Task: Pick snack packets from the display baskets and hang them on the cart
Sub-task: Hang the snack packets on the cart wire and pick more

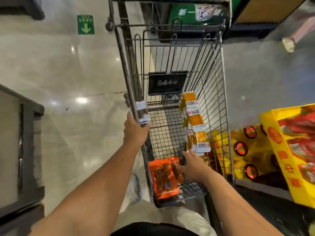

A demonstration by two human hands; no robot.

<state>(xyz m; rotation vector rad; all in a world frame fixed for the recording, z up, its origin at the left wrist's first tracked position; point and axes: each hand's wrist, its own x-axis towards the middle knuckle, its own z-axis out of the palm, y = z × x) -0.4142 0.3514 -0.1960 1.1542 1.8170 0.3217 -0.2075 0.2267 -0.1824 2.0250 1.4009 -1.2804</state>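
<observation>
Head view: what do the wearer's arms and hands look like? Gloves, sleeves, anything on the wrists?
Both are bare. The left hand and right hand wear no gloves, and no rings show. The left forearm and right forearm are uncovered to the frame edge, with no sleeve in view. No watch, band, marker or cable shows on either wrist.

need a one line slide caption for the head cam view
Left hand holds white-topped packets at the cart rim while the open right hand reaches toward hanging yellow packets.
</observation>
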